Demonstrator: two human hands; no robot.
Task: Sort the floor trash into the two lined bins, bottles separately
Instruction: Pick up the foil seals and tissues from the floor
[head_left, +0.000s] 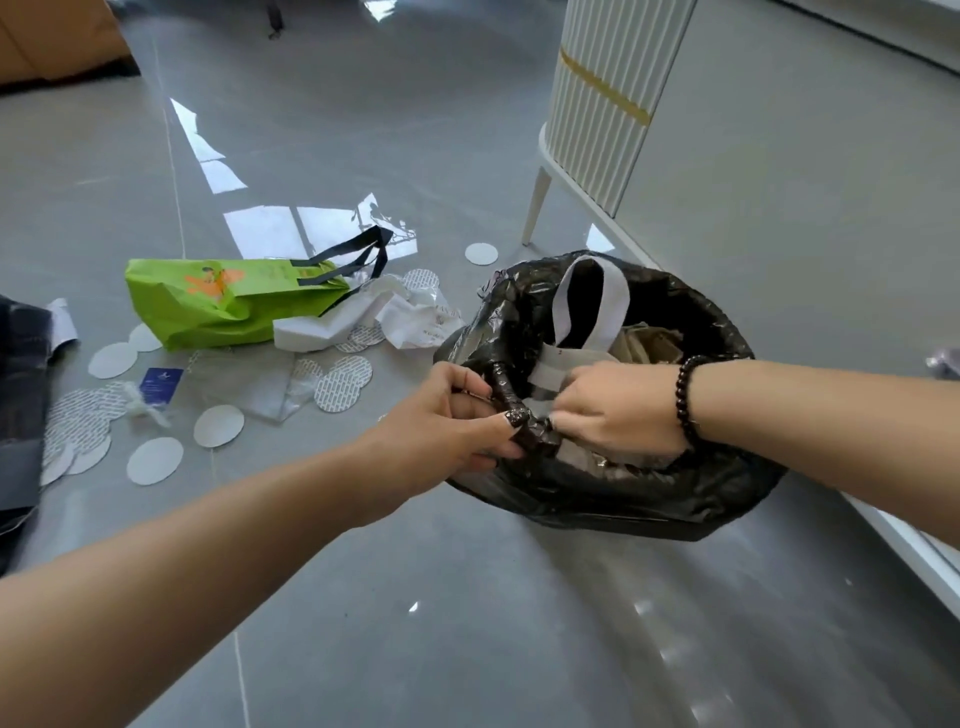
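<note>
A bin lined with a black plastic bag (691, 312) stands on the grey floor at centre right. My left hand (441, 421) grips the rolled near rim of the black liner. My right hand (618, 405), a dark bead bracelet on its wrist, reaches inside the bin and holds a white bag with a looped handle (592, 301) among crumpled paper. On the floor to the left lie a green paper bag with black ribbon handles (228, 301), crumpled white paper (415, 319), several round white discs (218, 426), a blue card (161, 387) and clear plastic film (270, 389).
A white ribbed cabinet on thin legs (602, 104) stands behind the bin, with a white base edge (909, 535) running along the right. Dark fabric (21, 405) lies at the far left. A brown box (57, 36) sits at the top left.
</note>
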